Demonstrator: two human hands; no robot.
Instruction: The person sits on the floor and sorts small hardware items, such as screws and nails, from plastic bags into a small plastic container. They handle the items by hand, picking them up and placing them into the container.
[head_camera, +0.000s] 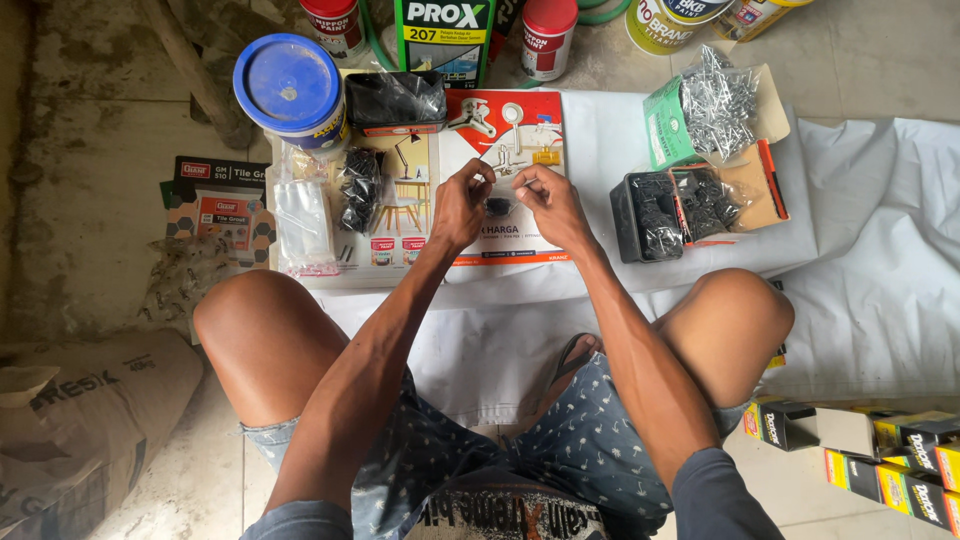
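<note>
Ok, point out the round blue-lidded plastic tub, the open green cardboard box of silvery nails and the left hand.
Round blue-lidded plastic tub (289, 82): head view, middle of lid.
Open green cardboard box of silvery nails (664, 124): head view, green side.
Left hand (462, 205): head view, back of hand.

The small dark thing (499, 207) between both hands' fingertips is too small to tell; paint cans (548, 35) are cut off by the top edge

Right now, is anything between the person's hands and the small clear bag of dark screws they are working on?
Nothing visible. The left hand and right hand both pinch the top of the small bag directly, above the red catalogue.
</note>
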